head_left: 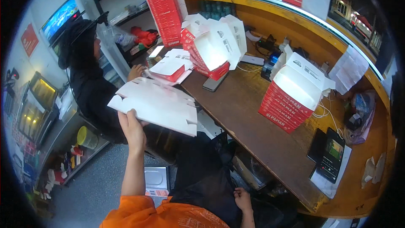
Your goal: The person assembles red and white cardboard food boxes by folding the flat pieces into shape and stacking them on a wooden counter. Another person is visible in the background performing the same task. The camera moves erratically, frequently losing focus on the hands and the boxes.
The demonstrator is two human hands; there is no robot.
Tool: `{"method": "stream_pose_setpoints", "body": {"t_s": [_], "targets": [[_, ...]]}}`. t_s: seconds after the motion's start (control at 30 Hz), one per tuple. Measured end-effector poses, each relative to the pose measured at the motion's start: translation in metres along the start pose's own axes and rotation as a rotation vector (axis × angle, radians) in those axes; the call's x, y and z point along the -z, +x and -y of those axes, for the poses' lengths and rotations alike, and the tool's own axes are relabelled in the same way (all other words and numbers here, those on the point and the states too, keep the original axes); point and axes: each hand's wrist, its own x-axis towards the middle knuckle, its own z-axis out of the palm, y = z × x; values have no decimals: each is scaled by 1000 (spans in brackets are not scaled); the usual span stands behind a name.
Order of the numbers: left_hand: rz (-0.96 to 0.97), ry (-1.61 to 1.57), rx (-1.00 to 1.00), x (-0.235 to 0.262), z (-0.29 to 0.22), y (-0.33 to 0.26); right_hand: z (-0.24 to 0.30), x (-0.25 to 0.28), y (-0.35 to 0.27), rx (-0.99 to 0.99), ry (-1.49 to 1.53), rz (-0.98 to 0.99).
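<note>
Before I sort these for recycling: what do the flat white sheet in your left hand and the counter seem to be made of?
The flat box blank in the left hand looks like thin matte white cardboard: die-cut tabs, crease lines, holding flat unsupported. The counter looks like brown wood or wood laminate, dull finish, with a worn, chipped front edge; which one is unclear.

Flat box blank (158, 103) left of counter (244, 118), 2 box stacks (291, 97) on it.

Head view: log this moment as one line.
left hand: holds flat white carton | right hand: resting on lap, empty | counter: red-white box stacks
</note>
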Motion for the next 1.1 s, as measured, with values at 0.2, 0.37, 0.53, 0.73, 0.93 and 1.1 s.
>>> {"method": "stream_pose_setpoints", "body": {"t_s": [0.2,0.37,0.53,0.73,0.93,1.1], "targets": [[-88,-20,54,69,-35,-19,36,13,-12,-102,2,34],[-138,105,326,120,-67,-9,51,14,-4,-28,364,112],[517,194,692,116,28,-9,121,13,-2,-43,1403,499],[879,135,927,94,178,-39,108,-5,10,-329,1164,67],[973,411,1066,89,168,-51,172,1,-9,-473,1094,-59],[1103,681,478,74,197,-72,201,-20,-25,-457,1088,-196]]}}
